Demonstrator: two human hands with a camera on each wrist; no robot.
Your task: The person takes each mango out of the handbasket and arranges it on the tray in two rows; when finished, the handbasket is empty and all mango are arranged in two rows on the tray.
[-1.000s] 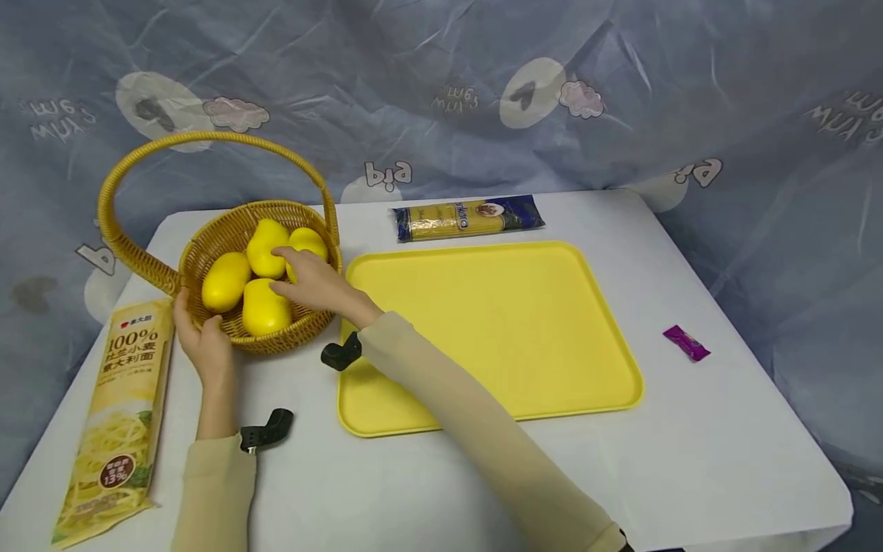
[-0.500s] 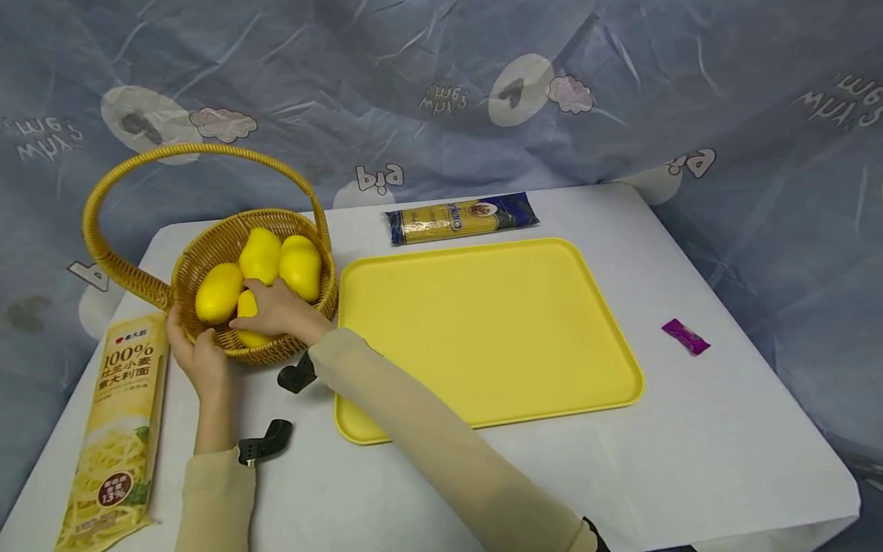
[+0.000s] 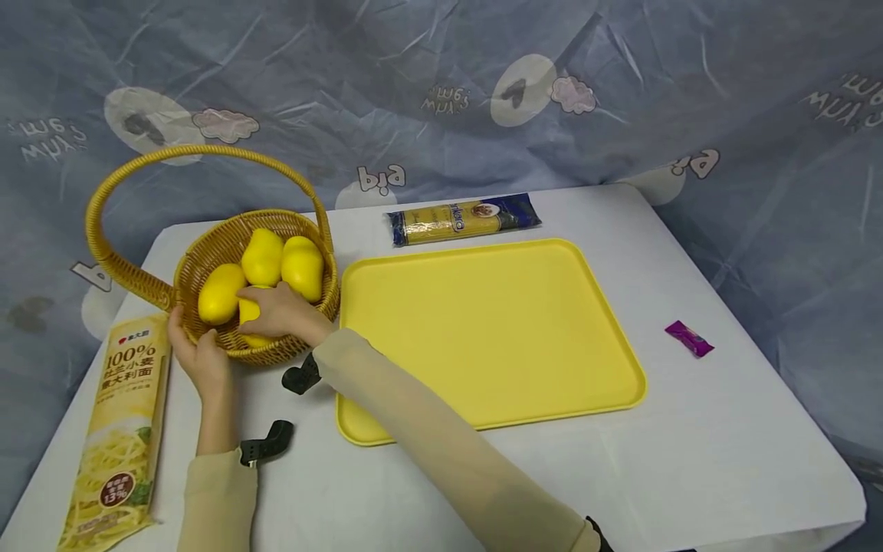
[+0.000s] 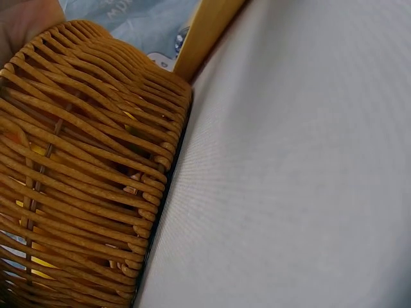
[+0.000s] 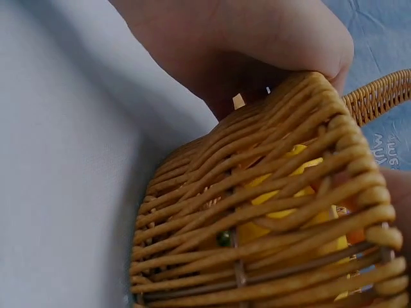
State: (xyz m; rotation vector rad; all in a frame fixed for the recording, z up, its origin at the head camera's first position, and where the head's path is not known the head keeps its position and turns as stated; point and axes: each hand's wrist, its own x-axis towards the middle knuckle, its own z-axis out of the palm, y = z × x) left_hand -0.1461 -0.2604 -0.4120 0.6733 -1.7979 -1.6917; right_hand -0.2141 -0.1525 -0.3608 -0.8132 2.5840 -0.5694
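A wicker basket [image 3: 272,354] with a tall handle stands at the table's left and holds several yellow mangoes. My left hand [image 3: 203,360] grips its front left rim. In the right wrist view the left thumb [image 5: 321,54] hooks over that rim. Inside the basket, my right hand [image 3: 279,307] grips the front mango [image 3: 248,310] from above, thumb and fingers around it, partly covering it. Behind it lie a left mango [image 3: 221,294], a back mango [image 3: 263,257] and a right mango [image 3: 302,268]. The left wrist view shows the basket's woven wall [image 4: 90,160].
A yellow tray [image 3: 490,337] lies right of the basket, under part of the right forearm. Behind it is a blue-ended spaghetti pack [image 3: 464,219]. A large pasta bag [image 3: 117,429] lies left of my left arm. A small purple wrapped sweet [image 3: 690,338] sits at right.
My right hand has moved from the right mango forward and left onto the front mango, and now grips it. The left hand has stayed on the rim. The view has shifted slightly.
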